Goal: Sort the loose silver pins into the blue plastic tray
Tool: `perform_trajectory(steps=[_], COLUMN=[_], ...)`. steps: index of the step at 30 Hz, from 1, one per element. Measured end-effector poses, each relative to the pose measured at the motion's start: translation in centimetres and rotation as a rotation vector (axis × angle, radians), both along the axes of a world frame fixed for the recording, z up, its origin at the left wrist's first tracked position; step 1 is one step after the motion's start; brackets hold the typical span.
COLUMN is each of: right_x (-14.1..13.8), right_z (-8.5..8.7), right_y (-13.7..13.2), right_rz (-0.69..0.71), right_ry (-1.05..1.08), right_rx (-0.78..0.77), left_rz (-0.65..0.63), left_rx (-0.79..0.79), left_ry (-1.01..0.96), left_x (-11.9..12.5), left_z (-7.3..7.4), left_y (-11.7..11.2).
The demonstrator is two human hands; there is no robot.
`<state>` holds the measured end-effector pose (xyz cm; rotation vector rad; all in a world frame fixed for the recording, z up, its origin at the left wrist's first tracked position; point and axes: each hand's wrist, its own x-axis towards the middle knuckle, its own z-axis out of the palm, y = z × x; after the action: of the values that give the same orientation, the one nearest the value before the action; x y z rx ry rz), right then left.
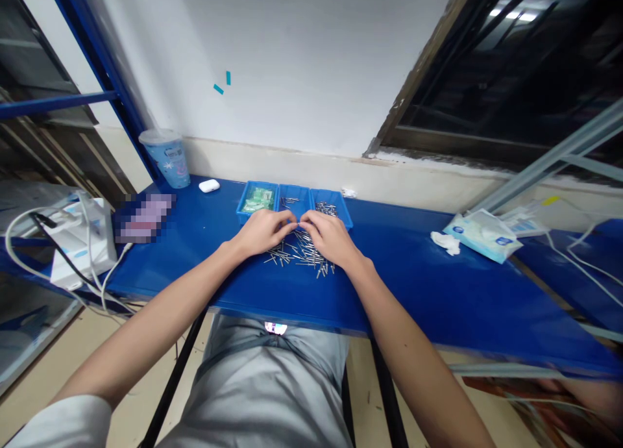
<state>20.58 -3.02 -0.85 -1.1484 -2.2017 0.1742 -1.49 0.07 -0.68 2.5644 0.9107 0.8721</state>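
Observation:
My left hand (pixel 265 231) and my right hand (pixel 327 236) meet fingertip to fingertip over a loose pile of thin metal pins (pixel 311 253) on the blue table. Both are closed in a pinch; whatever sits between the fingertips is too small to make out. Just behind them three blue bins stand side by side. Small green and clear packets fill the left bin (pixel 239 209). A few pins lie in the middle bin (pixel 294 191), and many short metal pieces (pixel 326 208) are in the right bin (pixel 346 208). My hands partly hide the bins' front walls.
Left on the table (pixel 399 279) are a patterned cup (pixel 168 159), a white earbud case (pixel 209 186), a pixelated pinkish item (pixel 148 218) and a white power strip (pixel 87 247) with cables. To the right lie a tissue pack (pixel 484 234) and a crumpled tissue (pixel 445 243). A wall rises behind.

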Motion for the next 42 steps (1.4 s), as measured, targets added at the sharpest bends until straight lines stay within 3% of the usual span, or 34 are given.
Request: perform_trajectory(steps=[15,42], right_x=[-0.03,-0.08], right_z=[0.04,0.28], right_y=[0.03,-0.17], right_rz=[-0.026,-0.033], right_ry=[-0.034,0.033], right_rx=[-0.022,0.080], left_rz=[-0.006,0.018], left_rx=[-0.006,-0.043], left_ry=[-0.005,-0.026], left_x=[-0.01,0.04], left_z=[0.08,0.61], left_y=[-0.07,-0.47])
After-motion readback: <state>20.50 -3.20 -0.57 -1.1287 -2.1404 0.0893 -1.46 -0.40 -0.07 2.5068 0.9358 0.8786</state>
